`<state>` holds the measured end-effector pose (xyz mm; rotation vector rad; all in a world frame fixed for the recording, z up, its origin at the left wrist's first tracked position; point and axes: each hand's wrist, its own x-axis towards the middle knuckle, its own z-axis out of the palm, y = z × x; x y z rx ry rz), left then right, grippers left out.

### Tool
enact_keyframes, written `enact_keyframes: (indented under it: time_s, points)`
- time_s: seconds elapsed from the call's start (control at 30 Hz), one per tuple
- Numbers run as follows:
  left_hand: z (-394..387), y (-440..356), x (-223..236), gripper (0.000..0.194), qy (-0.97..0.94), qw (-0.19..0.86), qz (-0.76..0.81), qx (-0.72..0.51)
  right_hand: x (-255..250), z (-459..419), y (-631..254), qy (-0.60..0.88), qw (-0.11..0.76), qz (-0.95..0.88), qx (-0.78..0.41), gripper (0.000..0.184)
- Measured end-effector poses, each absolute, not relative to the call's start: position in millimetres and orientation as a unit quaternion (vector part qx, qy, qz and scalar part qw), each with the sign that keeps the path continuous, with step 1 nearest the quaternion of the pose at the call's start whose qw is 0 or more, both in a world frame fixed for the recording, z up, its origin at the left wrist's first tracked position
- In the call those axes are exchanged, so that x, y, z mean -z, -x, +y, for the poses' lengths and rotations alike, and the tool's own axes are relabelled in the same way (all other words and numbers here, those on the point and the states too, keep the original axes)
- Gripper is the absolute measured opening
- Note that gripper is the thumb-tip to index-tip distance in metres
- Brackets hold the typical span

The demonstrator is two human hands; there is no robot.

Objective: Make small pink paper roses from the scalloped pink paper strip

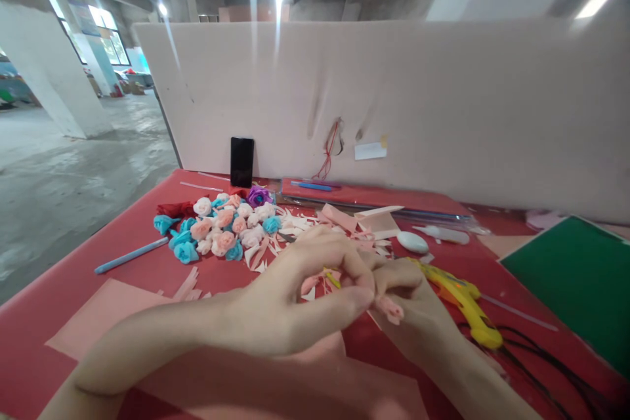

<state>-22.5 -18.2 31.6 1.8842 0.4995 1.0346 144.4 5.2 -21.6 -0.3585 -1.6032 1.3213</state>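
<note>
My left hand (300, 289) and my right hand (408, 295) meet low in the middle of the view, over a red table (73, 275). Both have their fingers curled and pinched on a small pink paper flower (390, 308), whose rolled end pokes out below the fingertips. A bit of yellow shows between the fingers. Behind the hands lies a heap of small paper roses (221, 226) in pink, white and blue, with one purple one (258, 195) at the back.
A yellow glue gun (465, 305) lies right of my hands, its black cord trailing. Pink paper scraps (344, 220), a blue stick (130, 254), a black phone (241, 161) leaning on the pale partition (394, 92), and a green sheet (575, 275) at right.
</note>
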Motion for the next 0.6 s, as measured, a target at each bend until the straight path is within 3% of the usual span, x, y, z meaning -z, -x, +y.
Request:
enact_keyframes:
  time_s: [0.23,0.4,0.6]
  points:
    - [-12,33,-30,0.014,-0.738,0.4,0.239,-0.488,16,7,-150,0.14,0.462,-0.695,-0.533,0.012]
    - [-3,36,-29,0.014,-0.739,0.363,0.265,-0.502,13,5,-143,0.17,0.297,-0.783,-0.519,0.013]
    - [5,37,-31,0.012,-0.778,0.368,0.244,-0.447,53,2,-131,0.259,0.145,-0.8,-0.521,0.009]
